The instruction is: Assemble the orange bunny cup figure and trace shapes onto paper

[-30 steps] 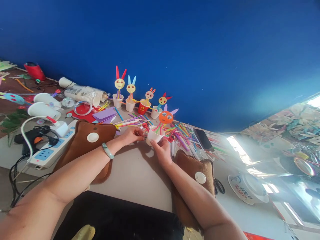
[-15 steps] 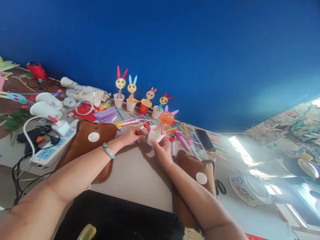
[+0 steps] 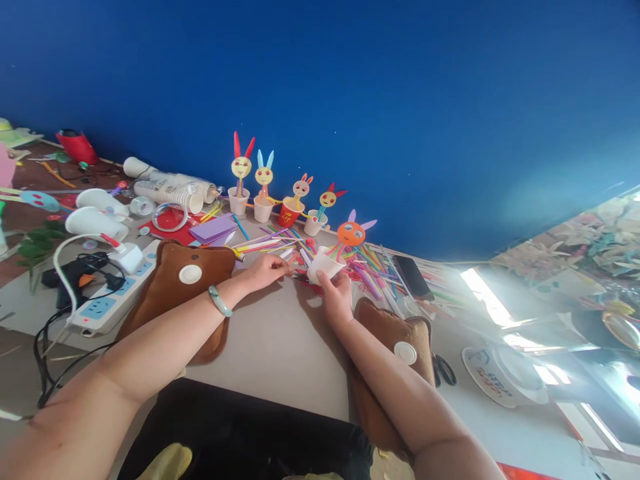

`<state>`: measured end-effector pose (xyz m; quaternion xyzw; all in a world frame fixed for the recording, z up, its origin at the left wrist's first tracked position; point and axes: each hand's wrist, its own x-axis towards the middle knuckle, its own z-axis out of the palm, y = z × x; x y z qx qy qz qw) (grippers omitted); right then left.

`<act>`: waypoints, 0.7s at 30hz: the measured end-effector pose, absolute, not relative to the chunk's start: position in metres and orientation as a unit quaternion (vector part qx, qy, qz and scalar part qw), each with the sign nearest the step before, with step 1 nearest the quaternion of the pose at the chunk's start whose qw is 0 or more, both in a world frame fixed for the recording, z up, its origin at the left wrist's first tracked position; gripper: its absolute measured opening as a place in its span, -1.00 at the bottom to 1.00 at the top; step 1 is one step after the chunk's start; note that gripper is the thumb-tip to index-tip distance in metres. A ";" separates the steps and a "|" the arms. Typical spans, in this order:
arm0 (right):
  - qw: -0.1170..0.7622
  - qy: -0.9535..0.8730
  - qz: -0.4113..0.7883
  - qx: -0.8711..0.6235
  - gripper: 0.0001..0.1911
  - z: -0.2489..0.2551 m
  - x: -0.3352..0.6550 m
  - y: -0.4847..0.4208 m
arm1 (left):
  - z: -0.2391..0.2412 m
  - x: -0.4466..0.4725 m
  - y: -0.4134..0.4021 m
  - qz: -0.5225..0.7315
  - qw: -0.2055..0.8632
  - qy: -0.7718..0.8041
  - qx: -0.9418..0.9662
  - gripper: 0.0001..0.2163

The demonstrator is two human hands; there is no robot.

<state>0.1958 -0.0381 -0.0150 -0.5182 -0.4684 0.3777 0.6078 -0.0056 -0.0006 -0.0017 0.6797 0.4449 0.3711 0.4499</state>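
Tipped white cup point(image 3: 324, 265) pinched by right hand point(image 3: 336, 298). Left hand point(image 3: 267, 270) laid at its 9 o'clock, fingers pressed together, beside straws point(image 3: 270, 245).

Craft workspace, hobby or classroom type. Paper-cup bunny figures point(image 3: 280, 193) stand in a row on the surface point(image 3: 280, 347) against a blue wall point(image 3: 350, 100). Just right of the bunnies is a heap of coloured straws point(image 3: 370, 267). Left of them are stacked paper cups point(image 3: 170, 190), purple paper point(image 3: 213, 229) and a tape roll point(image 3: 170, 217). Further left are a glue gun point(image 3: 67, 273) and a power strip point(image 3: 107, 300).
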 end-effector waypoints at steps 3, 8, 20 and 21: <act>0.619 -0.462 0.367 -0.519 -0.60 -0.014 0.194 -0.041 | 0.001 -0.006 -0.002 0.366 0.430 0.449 0.693 -0.59; 0.568 -0.518 0.376 -0.517 -0.61 -0.011 0.186 -0.055 | 0.001 -0.005 -0.002 0.354 0.515 0.422 0.657 -0.74; 0.534 -0.563 0.354 -0.523 -0.61 -0.013 0.184 -0.053 | 0.002 -0.002 -0.007 0.319 0.668 0.238 0.628 -0.46; 0.535 -0.569 0.349 -0.518 -0.61 -0.014 0.183 -0.053 | 0.005 -0.002 -0.010 0.319 0.661 0.248 0.632 -0.49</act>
